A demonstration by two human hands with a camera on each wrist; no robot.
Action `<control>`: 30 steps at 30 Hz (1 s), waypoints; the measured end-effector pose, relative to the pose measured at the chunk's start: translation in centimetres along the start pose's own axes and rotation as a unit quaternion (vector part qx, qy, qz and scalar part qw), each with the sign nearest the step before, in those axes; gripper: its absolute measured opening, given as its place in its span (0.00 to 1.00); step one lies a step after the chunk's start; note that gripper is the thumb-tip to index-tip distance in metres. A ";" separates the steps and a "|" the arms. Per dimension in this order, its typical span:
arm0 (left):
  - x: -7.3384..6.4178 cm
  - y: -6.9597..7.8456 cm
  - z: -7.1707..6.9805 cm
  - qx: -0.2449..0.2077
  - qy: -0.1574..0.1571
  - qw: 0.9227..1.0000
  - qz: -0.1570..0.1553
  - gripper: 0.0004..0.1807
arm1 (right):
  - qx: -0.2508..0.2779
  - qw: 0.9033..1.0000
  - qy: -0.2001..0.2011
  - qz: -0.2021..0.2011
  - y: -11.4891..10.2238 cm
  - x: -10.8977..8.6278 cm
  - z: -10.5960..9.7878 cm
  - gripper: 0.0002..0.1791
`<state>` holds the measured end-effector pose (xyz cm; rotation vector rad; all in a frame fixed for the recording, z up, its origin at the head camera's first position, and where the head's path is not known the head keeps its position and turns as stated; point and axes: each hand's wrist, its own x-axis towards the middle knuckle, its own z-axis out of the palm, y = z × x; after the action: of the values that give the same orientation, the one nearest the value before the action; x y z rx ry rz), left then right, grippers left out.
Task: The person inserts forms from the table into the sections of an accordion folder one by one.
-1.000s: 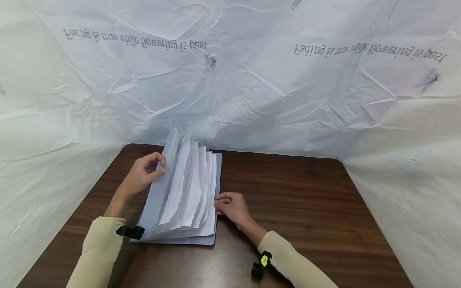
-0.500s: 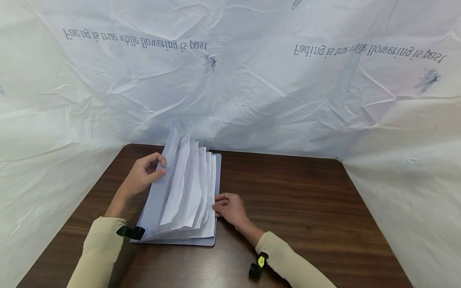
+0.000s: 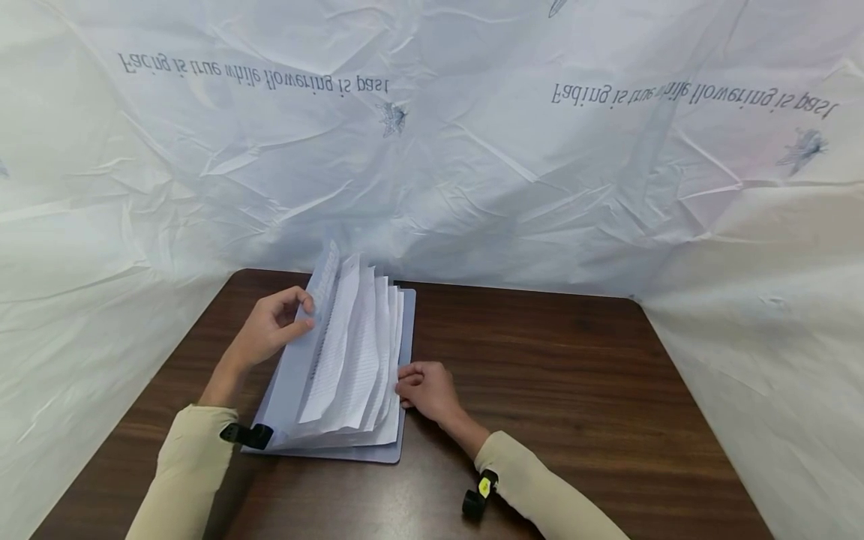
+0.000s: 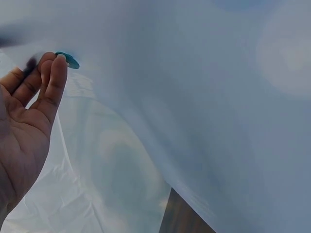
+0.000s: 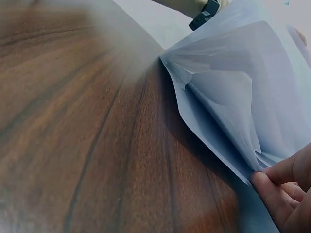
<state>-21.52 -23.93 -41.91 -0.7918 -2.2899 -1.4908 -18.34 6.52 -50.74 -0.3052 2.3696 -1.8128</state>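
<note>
A blue-grey document folder (image 3: 388, 453) lies open on the table, its front cover (image 3: 292, 386) raised and tilted to the left. Several printed paper sheets (image 3: 358, 367), seemingly in clear sleeves, fan out inside. My left hand (image 3: 266, 326) pinches the raised cover's outer edge between thumb and fingers. In the left wrist view, a small teal piece (image 4: 69, 60) shows at that hand's fingertips; its kind is unclear. At the right side, my right hand (image 3: 432, 391) pinches the edge of the sheets or sleeves, close to the back cover. The right wrist view shows thumb and finger meeting on that edge.
The dark wooden table (image 3: 540, 390) extends to the right of the folder. White plastic sheeting (image 3: 472, 187) with mirrored lettering hangs behind and on both sides. Each sleeve carries a black wrist device, such as the left wrist device (image 3: 248, 435).
My right hand has moved slightly left, with the sheet edge at its fingertips. The left hand and the raised cover have shifted very little.
</note>
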 end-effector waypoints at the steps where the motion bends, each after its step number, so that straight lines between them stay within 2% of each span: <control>1: 0.0 0.0 0.0 0.000 0.001 1.000 0.001 0.08 | -0.001 1.000 0.002 -0.001 0.0 0.1 0.1 0.07; 6: -0.1 -0.1 0.0 0.000 0.002 1.000 0.005 0.09 | 0.028 1.000 0.001 0.004 0.1 0.0 0.4 0.09; 12: 0.0 0.0 0.0 0.012 0.009 1.000 -0.002 0.10 | 0.067 0.997 -0.023 0.026 0.3 -0.1 0.5 0.11; 14: 0.1 0.5 0.0 0.013 0.009 1.000 -0.003 0.09 | 0.067 0.997 -0.027 0.030 0.2 -0.1 0.4 0.12; 17: 0.2 1.9 0.0 0.013 0.010 1.000 -0.005 0.08 | 0.065 0.997 -0.028 0.026 0.0 0.0 0.0 0.12; 21: 0.2 3.2 0.1 0.013 0.008 1.000 -0.004 0.08 | 0.014 1.000 -0.022 0.002 -0.1 -0.2 -0.8 0.12; 25: 0.3 3.2 0.2 0.013 0.006 1.000 -0.006 0.07 | -0.059 0.998 -0.014 -0.033 -0.2 -0.5 -1.7 0.11; 30: 0.4 3.0 0.4 0.009 0.002 1.000 -0.006 0.07 | -0.129 0.988 -0.013 -0.080 0.0 -0.8 -2.7 0.13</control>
<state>-20.04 -22.51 -39.58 -0.7706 -2.3052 -1.4730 -18.23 9.21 -50.00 -0.5590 2.6310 -1.5457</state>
